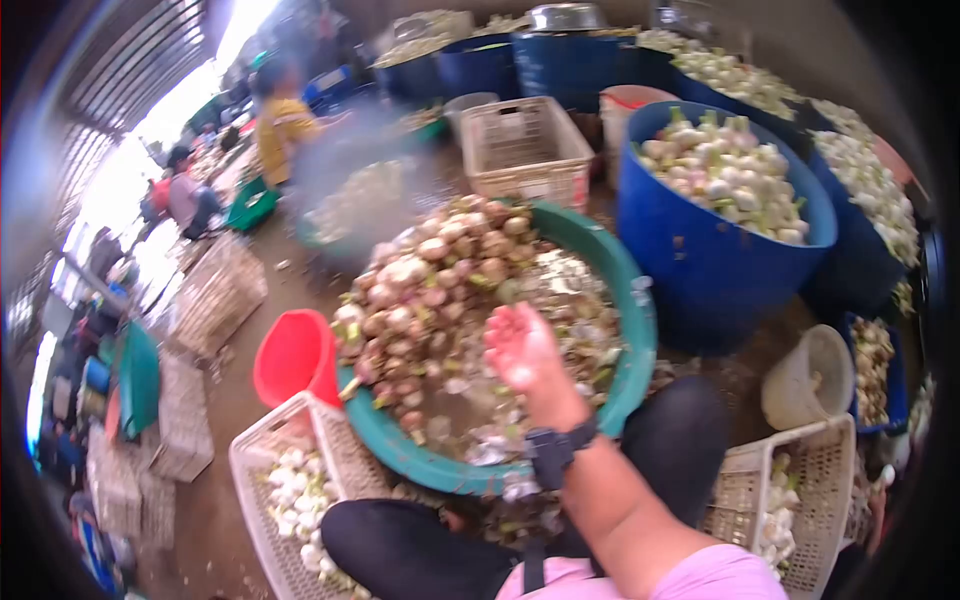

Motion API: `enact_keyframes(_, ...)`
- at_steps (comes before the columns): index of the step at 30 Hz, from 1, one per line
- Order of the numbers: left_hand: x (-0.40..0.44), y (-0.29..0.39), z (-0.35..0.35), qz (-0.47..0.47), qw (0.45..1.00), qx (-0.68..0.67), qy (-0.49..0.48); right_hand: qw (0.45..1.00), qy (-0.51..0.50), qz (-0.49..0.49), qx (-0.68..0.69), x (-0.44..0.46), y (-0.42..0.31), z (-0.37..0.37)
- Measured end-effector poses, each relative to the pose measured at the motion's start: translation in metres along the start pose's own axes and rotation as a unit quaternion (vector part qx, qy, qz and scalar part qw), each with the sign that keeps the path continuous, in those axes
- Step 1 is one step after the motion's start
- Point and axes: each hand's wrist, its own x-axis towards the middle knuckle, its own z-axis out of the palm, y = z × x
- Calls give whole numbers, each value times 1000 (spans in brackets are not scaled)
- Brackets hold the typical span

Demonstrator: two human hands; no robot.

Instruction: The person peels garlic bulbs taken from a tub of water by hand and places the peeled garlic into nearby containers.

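My right hand (522, 348) reaches over a wide green tub (640, 330), palm up, fingers loosely open and somewhat blurred. Nothing shows in it. A dark band (562, 452) is strapped round that wrist. Left of the hand, pinkish-brown bulbs (430, 270), which look like onions or garlic, are heaped in the tub. Pale peelings and scraps (580, 300) lie to its right. My left hand is out of view.
Crates with white bulbs (300, 500) stand at my left and right knees. A red bucket (297, 355) touches the tub's left side. A large blue barrel (680, 260) full of white bulbs is at right, near a whitish bucket (808, 375). Other people (285, 120) work at far left.
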Motion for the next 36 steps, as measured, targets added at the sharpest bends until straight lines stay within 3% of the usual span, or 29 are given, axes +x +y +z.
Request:
enact_keyframes(4,56,4,-38,5,991,-95,-91,998,38,-3,-43,10,5,-10)
enact_keyframes(6,99,16,-41,-62,996,-56,17,995,68,10,-67,16,12,-21)
enact_keyframes(8,133,42,-30,-112,991,-51,-54,991,97,14,-95,19,21,-34)
enact_keyframes(9,155,54,-36,-170,985,1,-28,990,105,15,-98,21,26,-42)
enact_keyframes(10,198,50,-51,-167,973,97,124,983,135,22,-124,24,29,-50)
enact_keyframes(11,220,75,-43,-67,985,130,93,975,161,23,-149,31,25,-57)
enact_keyframes(12,199,129,19,-31,993,70,88,972,174,12,-155,38,20,-72)
enact_keyframes(13,188,177,63,34,989,138,47,973,176,-4,-148,50,11,-82)
enact_keyframes(15,171,233,179,155,982,59,-87,911,313,-95,-252,72,-7,-103)
enact_keyframes(17,184,227,255,70,993,66,-68,879,350,-126,-297,104,-26,-121)
enact_keyframes(19,175,175,342,-128,938,192,-260,699,294,-285,-587,165,-52,-171)
enact_keyframes(20,166,131,380,-203,914,196,-290,697,300,-289,-584,180,-69,-171)
enact_keyframes(21,159,87,411,-237,896,275,-255,593,327,-264,-686,193,-87,-166)
enact_keyframes(22,174,28,427,-256,856,311,-326,477,346,-232,-774,207,-106,-158)
enact_keyframes(23,154,-1,461,-241,862,341,-287,406,360,-201,-816,221,-127,-152)
enact_keyframes(25,194,-111,484,-124,861,402,-286,294,414,-216,-834,244,-155,-140)
enact_keyframes(26,191,-126,504,-135,859,405,-284,289,414,-205,-838,260,-168,-148)
enact_keyframes(28,184,-138,553,-237,854,421,-195,464,380,-23,-800,278,-188,-167)
enact_keyframes(29,184,-152,562,-250,850,423,-188,457,380,-9,-804,282,-186,-177)
enact_keyframes(31,185,-180,569,-224,873,359,-244,651,257,190,-688,283,-169,-188)
enact_keyframes(33,180,-195,572,-265,861,346,-262,674,187,261,-665,267,-138,-193)
enact_keyframes(35,180,-216,567,-303,848,327,-286,617,145,232,-738,256,-108,-217)
enact_keyframes(36,188,-237,558,-411,812,243,-336,619,83,234,-745,254,-96,-247)
